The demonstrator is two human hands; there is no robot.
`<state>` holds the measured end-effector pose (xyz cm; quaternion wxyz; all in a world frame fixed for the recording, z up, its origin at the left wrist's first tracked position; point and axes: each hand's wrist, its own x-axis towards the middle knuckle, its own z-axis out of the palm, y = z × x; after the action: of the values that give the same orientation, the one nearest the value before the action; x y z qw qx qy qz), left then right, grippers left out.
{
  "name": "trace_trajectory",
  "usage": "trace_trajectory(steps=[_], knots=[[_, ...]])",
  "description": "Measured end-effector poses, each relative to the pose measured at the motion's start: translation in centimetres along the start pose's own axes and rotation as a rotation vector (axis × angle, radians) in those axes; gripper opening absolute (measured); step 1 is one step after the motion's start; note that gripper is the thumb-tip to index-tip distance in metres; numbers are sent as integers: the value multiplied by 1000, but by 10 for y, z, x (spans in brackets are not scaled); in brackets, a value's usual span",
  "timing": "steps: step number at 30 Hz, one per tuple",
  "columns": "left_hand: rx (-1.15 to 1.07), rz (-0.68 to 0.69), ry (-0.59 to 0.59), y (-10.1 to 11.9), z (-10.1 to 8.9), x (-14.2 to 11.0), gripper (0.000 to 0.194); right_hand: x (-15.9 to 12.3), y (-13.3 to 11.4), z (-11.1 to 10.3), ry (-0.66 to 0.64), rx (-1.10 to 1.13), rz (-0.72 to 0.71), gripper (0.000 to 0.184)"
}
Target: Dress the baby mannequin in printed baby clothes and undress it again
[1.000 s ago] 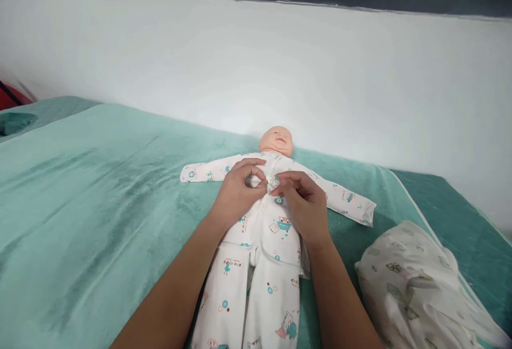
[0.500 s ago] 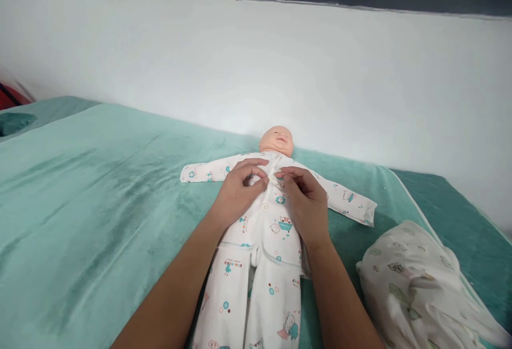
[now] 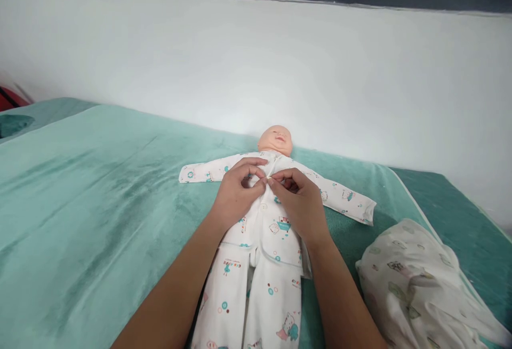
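A baby doll [image 3: 276,140] lies on its back, its sleeves stretched out to both sides. It wears a white printed jacket [image 3: 274,231] and matching pants [image 3: 226,295]. At the chest, my left hand [image 3: 242,186] pinches the jacket's front edge between thumb and index finger. Right beside it, my right hand [image 3: 298,194] pinches a small pale button [image 3: 269,178] on the same front opening, fingertips nearly touching those of the left. Lower down the front, another button [image 3: 263,207] shows. The fingertips partly cover the upper button.
A crumpled white printed cloth [image 3: 416,279] lies to the right of the doll. Underneath spreads a green plush blanket [image 3: 100,205]. Behind the doll's head rises a white wall [image 3: 256,61] with a dark band on top. Something red [image 3: 10,98] shows at the far left.
My right hand has moved slightly left and its thumb and index finger have closed on the button, meeting the left fingertips. My left hand has stayed nearly still.
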<state>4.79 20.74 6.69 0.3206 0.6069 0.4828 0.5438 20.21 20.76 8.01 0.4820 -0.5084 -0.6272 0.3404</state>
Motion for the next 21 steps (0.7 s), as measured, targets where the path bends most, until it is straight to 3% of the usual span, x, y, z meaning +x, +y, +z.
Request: trace_trajectory(steps=[6, 13, 21], knots=[[-18, -18, -27, 4, -3, 0, 7, -3, -6, 2, 50, -28, -36, 11], [-84, 43, -76, 6, -8, 0, 15, -4, 0, 0, 51, 103, -12, 9], [-16, 40, -68, 4, -7, 0, 13, -6, -3, 1, 27, 24, -75, 10]])
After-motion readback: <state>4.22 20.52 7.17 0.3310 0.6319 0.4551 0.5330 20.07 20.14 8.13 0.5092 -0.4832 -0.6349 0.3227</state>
